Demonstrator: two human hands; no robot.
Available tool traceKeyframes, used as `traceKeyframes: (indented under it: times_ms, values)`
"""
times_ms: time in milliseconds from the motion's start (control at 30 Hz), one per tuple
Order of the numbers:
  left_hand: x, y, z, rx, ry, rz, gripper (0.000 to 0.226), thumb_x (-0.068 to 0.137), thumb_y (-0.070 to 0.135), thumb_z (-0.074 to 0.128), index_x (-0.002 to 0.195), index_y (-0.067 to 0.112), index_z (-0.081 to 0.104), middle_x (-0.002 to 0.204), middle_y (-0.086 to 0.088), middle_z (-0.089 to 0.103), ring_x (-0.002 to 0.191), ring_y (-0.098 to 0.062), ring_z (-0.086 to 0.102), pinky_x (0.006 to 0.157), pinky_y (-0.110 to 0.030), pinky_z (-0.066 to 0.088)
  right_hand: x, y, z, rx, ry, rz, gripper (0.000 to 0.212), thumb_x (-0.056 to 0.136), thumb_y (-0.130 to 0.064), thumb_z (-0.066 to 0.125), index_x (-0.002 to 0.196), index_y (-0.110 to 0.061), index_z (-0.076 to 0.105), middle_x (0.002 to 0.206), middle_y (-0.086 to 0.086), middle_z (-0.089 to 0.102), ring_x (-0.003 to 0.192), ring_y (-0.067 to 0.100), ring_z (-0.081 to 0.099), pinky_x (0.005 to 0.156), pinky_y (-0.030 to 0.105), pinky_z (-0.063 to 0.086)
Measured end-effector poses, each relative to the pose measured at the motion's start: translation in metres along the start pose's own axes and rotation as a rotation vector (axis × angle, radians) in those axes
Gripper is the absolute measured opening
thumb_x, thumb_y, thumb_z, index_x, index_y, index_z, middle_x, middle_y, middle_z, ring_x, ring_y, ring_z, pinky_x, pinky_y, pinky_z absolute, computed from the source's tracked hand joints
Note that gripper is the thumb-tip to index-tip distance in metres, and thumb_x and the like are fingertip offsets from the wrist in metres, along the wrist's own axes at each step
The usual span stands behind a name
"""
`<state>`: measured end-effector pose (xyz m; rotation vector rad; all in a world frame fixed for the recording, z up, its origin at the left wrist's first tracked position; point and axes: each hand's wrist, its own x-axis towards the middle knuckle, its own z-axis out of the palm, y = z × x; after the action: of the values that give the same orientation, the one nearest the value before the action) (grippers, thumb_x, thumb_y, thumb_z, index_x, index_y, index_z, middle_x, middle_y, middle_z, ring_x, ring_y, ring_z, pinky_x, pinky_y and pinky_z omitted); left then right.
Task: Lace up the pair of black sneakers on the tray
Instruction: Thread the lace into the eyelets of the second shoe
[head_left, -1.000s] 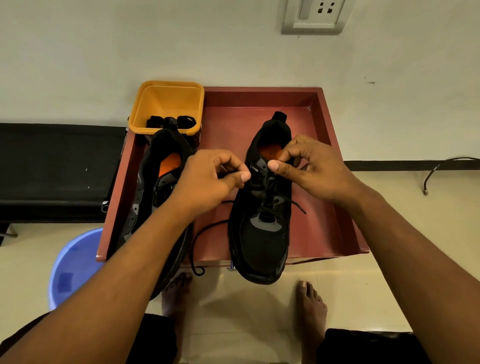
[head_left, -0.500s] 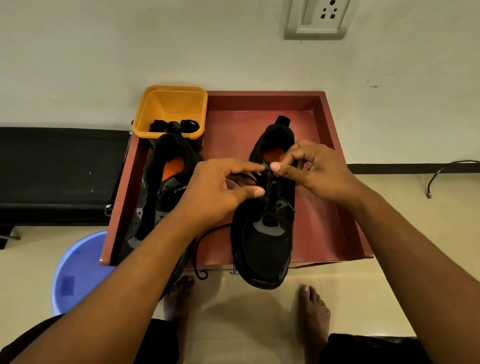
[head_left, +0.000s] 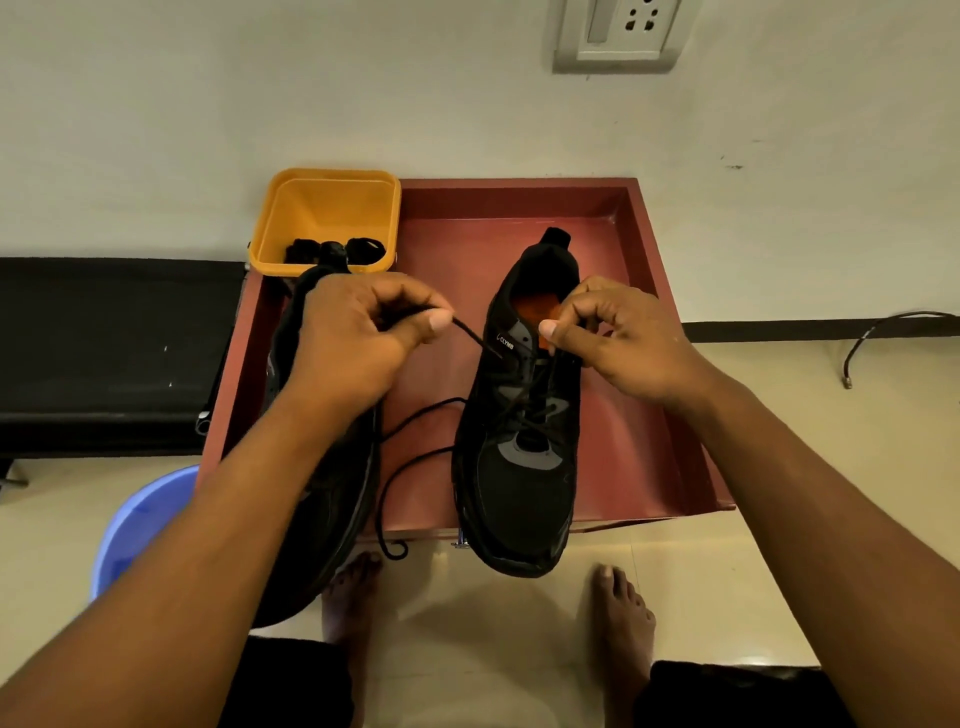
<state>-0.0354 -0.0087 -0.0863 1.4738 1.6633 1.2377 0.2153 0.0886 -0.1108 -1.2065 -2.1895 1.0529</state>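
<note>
Two black sneakers stand on a red tray (head_left: 644, 431), toes toward me. The right sneaker (head_left: 519, 483) is partly laced and shows an orange insole. My left hand (head_left: 358, 338) pinches a black lace (head_left: 475, 336) and holds it taut, out to the left of the shoe's upper eyelets. My right hand (head_left: 618, 338) pinches at the tongue near the shoe's top right eyelets; what it holds is hidden by the fingers. A slack loop of the lace (head_left: 387, 499) trails over the tray's front edge. The left sneaker (head_left: 337, 499) is mostly hidden under my left arm.
An orange bin (head_left: 327, 208) with black laces in it sits at the tray's back left corner. A blue bucket (head_left: 130, 525) stands on the floor to the left, beside a black bench (head_left: 104, 353). My bare feet are just below the tray's front edge.
My left hand has pulled away to the left from the shoe, drawing the lace out taut. My right hand stays at the shoe's upper eyelets.
</note>
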Motion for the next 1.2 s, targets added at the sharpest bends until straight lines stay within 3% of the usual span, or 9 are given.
traceKeyframes:
  times_ms: [167,300,367,433,533,667,733,933,1200]
  values:
    - [-0.007,0.000,-0.002,0.160,-0.505,-0.149,0.019,0.086,0.000,0.073,0.078,0.016,0.077,0.076,-0.002,0.076,0.075,-0.017,0.073,0.075,-0.032,0.058,0.003,-0.002,-0.004,0.041,-0.023,-0.031,0.017,0.095,-0.020,0.071,0.078,-0.021,0.076,0.099,-0.009,0.072,0.097,0.010,0.069,0.084,0.034,0.054]
    - [-0.011,0.000,0.002,0.292,-0.883,-0.267,0.018,0.087,0.006,0.075,0.082,0.022,0.083,0.083,0.006,0.078,0.082,-0.007,0.071,0.079,-0.027,0.055,0.003,-0.007,-0.009,0.195,0.074,-0.007,0.011,0.097,-0.016,0.072,0.103,-0.019,0.080,0.107,-0.007,0.078,0.106,0.011,0.072,0.095,0.038,0.059]
    - [-0.012,0.001,0.003,0.309,-0.825,-0.307,0.014,0.089,0.012,0.076,0.081,0.020,0.084,0.078,0.007,0.077,0.071,-0.001,0.067,0.072,-0.021,0.051,-0.001,-0.012,-0.013,0.286,0.138,0.095,0.008,0.097,-0.014,0.073,0.102,-0.012,0.078,0.097,0.002,0.078,0.091,0.017,0.076,0.084,0.037,0.064]
    - [-0.009,-0.002,0.005,0.386,-0.556,-0.197,0.015,0.091,0.017,0.075,0.078,0.019,0.082,0.066,0.010,0.071,0.059,0.003,0.060,0.062,-0.014,0.045,-0.006,-0.016,-0.018,0.309,0.109,0.226,0.011,0.096,-0.017,0.075,0.096,-0.005,0.075,0.086,0.009,0.077,0.077,0.020,0.075,0.073,0.035,0.064]
    - [-0.004,-0.001,0.012,0.427,-0.093,0.063,0.009,0.091,0.023,0.076,0.100,0.024,0.078,0.092,0.014,0.069,0.079,-0.002,0.064,0.073,-0.021,0.050,-0.015,-0.020,-0.021,0.270,-0.095,0.392,0.026,0.093,-0.026,0.079,0.093,0.000,0.074,0.078,0.011,0.074,0.069,0.020,0.066,0.065,0.029,0.059]
    - [-0.002,-0.002,0.034,0.302,-0.207,0.187,0.046,0.088,0.017,0.079,0.131,0.029,0.066,0.128,0.016,0.061,0.096,-0.008,0.060,0.083,-0.024,0.050,-0.020,-0.026,-0.013,0.298,-0.181,0.467,0.032,0.087,-0.033,0.083,0.090,-0.002,0.076,0.074,0.008,0.073,0.069,0.019,0.063,0.068,0.030,0.056]
    - [-0.002,-0.006,0.042,0.366,-0.245,0.200,0.044,0.089,0.018,0.078,0.130,0.029,0.067,0.124,0.015,0.063,0.091,-0.007,0.057,0.083,-0.030,0.051,-0.019,-0.027,-0.009,0.273,-0.167,0.466,0.029,0.086,-0.031,0.084,0.089,-0.003,0.077,0.076,0.010,0.075,0.068,0.019,0.065,0.071,0.033,0.058]
    - [-0.004,-0.012,0.048,0.279,-0.138,0.109,0.038,0.083,0.014,0.083,0.119,0.023,0.073,0.096,0.021,0.057,0.071,-0.004,0.051,0.071,-0.008,0.038,-0.018,-0.030,-0.001,0.189,-0.147,0.426,0.015,0.090,-0.020,0.081,0.083,-0.007,0.078,0.074,0.007,0.076,0.063,0.012,0.067,0.060,0.022,0.057]
    - [-0.003,-0.010,0.047,0.216,-0.171,0.053,0.038,0.084,0.013,0.082,0.118,0.027,0.073,0.102,0.012,0.060,0.076,-0.011,0.052,0.073,-0.007,0.040,-0.027,-0.024,-0.013,0.366,-0.115,0.459,0.018,0.094,-0.014,0.069,0.085,-0.002,0.078,0.071,0.011,0.070,0.067,0.020,0.064,0.068,0.029,0.058]
